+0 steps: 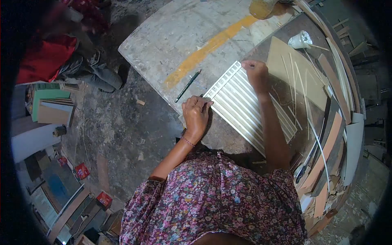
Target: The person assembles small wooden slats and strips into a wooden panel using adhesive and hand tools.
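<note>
We press both closed hands, left [197,114] and right [255,73], onto the slatted panel [249,107]; uneven pressure could dislodge slats.

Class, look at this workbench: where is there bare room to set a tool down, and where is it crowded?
Bare: the grey bench top beyond the yellow stripe, above the pencil. Crowded: the right edge, with thin strips on a board and stacked offcuts beside the slatted panel.
</note>
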{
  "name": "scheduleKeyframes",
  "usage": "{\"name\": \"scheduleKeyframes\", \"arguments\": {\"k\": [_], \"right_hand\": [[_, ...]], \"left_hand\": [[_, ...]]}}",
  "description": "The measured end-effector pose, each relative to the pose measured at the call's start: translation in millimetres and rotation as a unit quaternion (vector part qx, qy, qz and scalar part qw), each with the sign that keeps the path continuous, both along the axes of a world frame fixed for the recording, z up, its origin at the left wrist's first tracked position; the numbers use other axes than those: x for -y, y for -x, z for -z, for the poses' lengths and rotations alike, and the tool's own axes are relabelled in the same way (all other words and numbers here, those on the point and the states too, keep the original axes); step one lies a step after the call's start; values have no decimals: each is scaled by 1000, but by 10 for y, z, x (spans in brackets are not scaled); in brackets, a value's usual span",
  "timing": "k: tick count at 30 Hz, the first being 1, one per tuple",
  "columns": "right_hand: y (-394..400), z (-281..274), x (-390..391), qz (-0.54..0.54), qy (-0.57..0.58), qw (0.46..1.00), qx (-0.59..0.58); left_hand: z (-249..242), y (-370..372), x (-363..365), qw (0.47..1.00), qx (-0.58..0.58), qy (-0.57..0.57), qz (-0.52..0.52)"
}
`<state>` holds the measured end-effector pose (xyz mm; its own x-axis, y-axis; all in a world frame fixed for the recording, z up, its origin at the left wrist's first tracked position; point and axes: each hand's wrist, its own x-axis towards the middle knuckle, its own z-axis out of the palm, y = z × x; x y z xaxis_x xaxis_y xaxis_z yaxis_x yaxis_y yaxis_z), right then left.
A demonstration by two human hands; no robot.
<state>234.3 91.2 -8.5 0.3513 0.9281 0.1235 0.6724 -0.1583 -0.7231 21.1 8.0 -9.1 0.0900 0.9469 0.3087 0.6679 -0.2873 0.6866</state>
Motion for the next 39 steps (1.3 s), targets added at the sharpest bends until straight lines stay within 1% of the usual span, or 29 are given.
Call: {"name": "scheduleKeyframes", "arguments": {"k": [3,6,9,15,18,24,30,33,36,39], "right_hand": [[10,-13,3,-17,-23,1000,-13],[31,-63,19,-14,-18,1000,1],[27,-39,21,-10,-11,1000,-5],[-15,29,1,-18,-5,1000,-10],[-26,45,-4,-21,-10,1000,15],[-30,71,-6,-17,-1,1000,-6],[-9,17,8,-16,-12,1000,20],[-15,48,3,-10,-7,1000,1],[-23,64,0,-13,-14,1000,1],[-11,42,9,-7,-11,1000,-9]], "left_hand": [[53,3,12,999,41,21,-4],[11,3,41,998,64,24,0],[-25,24,61,995,89,51,-10],[-50,107,81,995,66,68,-31],[-71,130,97,998,23,52,-22],[-3,98,91,999,25,40,-25],[15,88,73,998,35,42,-26],[18,85,69,997,47,57,-30],[67,86,43,992,89,82,-40],[27,114,9,995,57,78,-27]]}}
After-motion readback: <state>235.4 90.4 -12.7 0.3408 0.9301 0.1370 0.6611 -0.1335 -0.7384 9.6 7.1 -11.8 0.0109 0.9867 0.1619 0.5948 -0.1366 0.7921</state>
